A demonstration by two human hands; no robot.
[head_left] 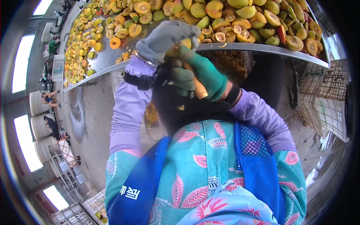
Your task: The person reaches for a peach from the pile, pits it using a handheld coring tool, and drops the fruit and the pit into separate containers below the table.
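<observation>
My left hand [167,39], in a grey glove, is closed around a yellow peach piece [184,44] just in front of the metal table's edge. My right hand [205,73], in a green glove with grey fingertips, grips a tool by its wooden handle [200,90]. The tool's working end is hidden between the hands, close against the fruit. Beyond my hands, cut yellow peaches [213,9] are heaped on the metal table [146,32], some showing brown pit hollows.
Under the table edge, a crate [228,62] holds peach scraps. Stacked plastic crates [322,93] stand to the right. At far left are large white tubs [39,125], a person in dark clothes [52,125] and a cart [67,152]. The concrete floor [93,112] has a wet patch.
</observation>
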